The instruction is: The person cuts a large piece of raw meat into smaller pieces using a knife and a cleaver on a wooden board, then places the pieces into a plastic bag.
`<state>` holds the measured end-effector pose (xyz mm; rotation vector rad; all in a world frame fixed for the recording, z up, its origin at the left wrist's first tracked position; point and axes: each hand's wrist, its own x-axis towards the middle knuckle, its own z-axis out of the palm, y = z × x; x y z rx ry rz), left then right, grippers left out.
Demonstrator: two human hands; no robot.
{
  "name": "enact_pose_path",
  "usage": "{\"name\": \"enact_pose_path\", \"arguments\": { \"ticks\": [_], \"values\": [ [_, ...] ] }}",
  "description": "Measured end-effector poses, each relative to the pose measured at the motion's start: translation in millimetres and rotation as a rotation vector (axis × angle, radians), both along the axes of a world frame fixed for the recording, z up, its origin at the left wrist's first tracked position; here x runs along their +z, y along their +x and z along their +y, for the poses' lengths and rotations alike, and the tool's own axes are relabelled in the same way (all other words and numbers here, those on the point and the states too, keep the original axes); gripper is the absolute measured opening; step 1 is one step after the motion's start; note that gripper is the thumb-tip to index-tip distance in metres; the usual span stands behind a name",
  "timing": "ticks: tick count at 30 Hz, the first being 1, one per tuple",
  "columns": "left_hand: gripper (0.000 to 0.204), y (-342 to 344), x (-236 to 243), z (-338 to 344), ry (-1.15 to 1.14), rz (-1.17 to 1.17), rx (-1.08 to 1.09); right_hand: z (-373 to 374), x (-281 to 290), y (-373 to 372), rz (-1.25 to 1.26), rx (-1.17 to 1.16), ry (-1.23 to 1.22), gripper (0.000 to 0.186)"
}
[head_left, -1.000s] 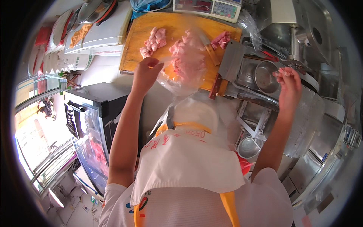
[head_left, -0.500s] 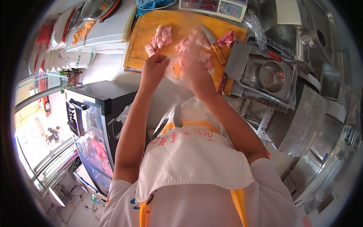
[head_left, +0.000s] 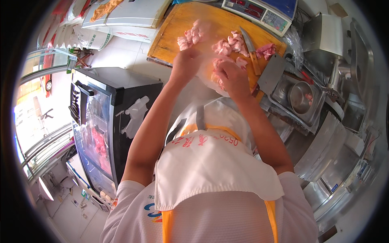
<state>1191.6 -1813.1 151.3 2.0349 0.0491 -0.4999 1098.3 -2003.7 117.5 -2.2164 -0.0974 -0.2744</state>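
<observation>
A clear plastic bag (head_left: pixel 206 76) hangs between my hands at the near edge of the wooden cutting board (head_left: pixel 170 38). My left hand (head_left: pixel 187 65) is closed, pinching the bag's left side. Raw meat pieces (head_left: pixel 219 65) show at the bag and under my right hand (head_left: pixel 234 77), whose fingers are curled round some of them. Farther back on the board lie a pile of pale pink meat chunks (head_left: pixel 231 43) and another meat pile (head_left: pixel 194 33) to the left. A knife (head_left: pixel 252 52) with a wooden handle rests right of the chunks, beside a small heap of redder meat (head_left: pixel 266 51).
A digital scale (head_left: pixel 259 14) stands behind the board. To the right are a cleaver blade (head_left: pixel 272 74), a metal tray with a steel bowl (head_left: pixel 300 97), and a steel meat grinder (head_left: pixel 338 73). A glass-door display fridge (head_left: pixel 95 133) stands at my left.
My view has shifted, so the board sits farther right in it. My right hand has drawn nearer to me and curled round meat at the bag. The left hand still pinches the bag.
</observation>
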Motion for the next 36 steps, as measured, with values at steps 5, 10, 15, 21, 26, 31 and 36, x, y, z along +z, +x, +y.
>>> {"name": "enact_pose_path", "arguments": {
  "ticks": [5,10,15,21,26,31,36],
  "values": [
    [0.026,1.4,8.2,2.2,0.040,-0.002,-0.030,9.2,2.2,10.6,-0.187,0.012,-0.060,0.016],
    [0.026,-2.0,25.2,-6.0,-0.037,-0.019,-0.010,9.2,-25.1,15.2,0.015,-0.059,-0.063,0.016],
    [0.025,1.5,12.7,3.2,0.031,-0.082,-0.029,10.0,-11.2,13.9,0.165,-0.081,-0.126,0.009],
    [0.026,5.4,3.4,4.5,0.028,-0.119,-0.034,5.5,8.0,10.6,0.074,0.000,0.008,0.014],
    [0.025,7.3,0.5,5.4,0.056,-0.137,-0.059,0.3,33.8,12.7,0.178,-0.080,-0.006,0.015],
    [0.025,9.7,3.7,3.2,0.068,-0.150,-0.091,-16.2,28.1,15.1,0.277,-0.036,0.103,0.024],
    [0.026,8.8,-0.4,9.0,0.083,-0.144,-0.080,-61.6,32.9,25.3,0.291,-0.099,0.049,0.037]
  ]
}}
